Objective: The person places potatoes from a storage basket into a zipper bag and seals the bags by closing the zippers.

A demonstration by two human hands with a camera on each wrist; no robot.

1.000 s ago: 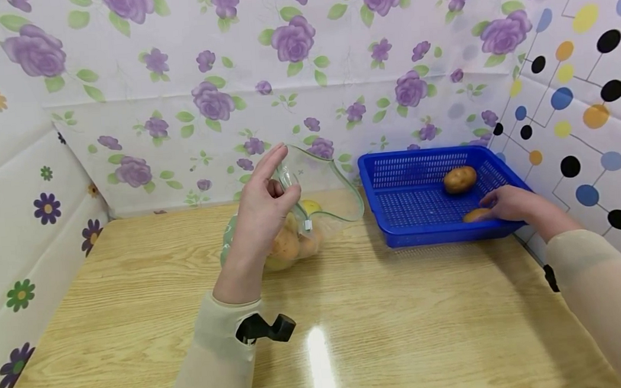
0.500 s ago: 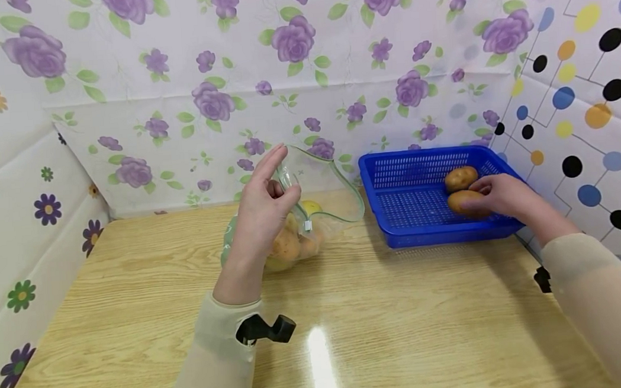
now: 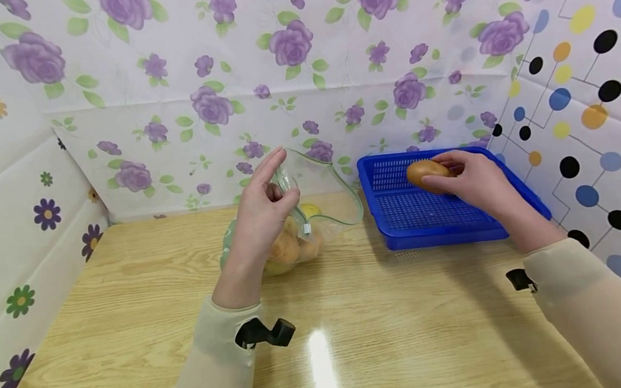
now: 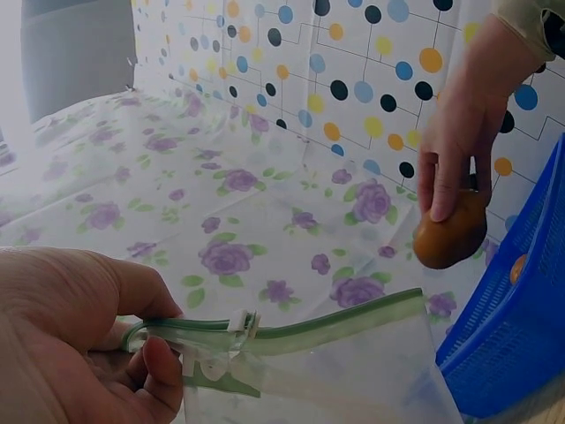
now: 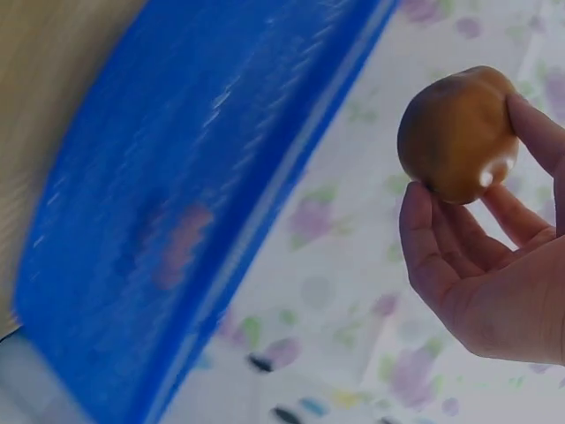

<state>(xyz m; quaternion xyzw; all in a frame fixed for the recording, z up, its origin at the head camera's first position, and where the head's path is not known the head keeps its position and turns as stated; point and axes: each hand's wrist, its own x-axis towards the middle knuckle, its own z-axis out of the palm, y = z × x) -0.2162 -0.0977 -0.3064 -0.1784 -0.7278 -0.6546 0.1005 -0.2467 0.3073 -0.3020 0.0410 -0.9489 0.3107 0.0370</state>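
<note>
My left hand [image 3: 258, 215] pinches the rim of a clear zip bag [image 4: 331, 375], whose green-edged mouth stands open with a white slider [image 4: 243, 322] on it. Inside the bag, in the head view, lie several potatoes [image 3: 286, 248] and a yellow round thing [image 3: 309, 209], partly behind the hand. My right hand [image 3: 477, 181] grips a brown potato [image 3: 423, 174] between thumb and fingers, raised over the blue basket [image 3: 430, 237]. In the right wrist view that potato [image 5: 459, 132] is held at the fingertips, apart from the basket.
Through the basket's side in the left wrist view shows a small orange-brown patch [image 4: 517, 268], mostly hidden. The basket stands on the wooden table [image 3: 383, 332], right of the bag. Flowered sheeting [image 3: 140, 121] rises behind, and dotted sheeting [image 3: 580, 159] at the right.
My right hand has lifted the potato from the basket's floor and moved it up and left. The other potato in the basket is now hidden behind it. My left hand has stayed on the bag.
</note>
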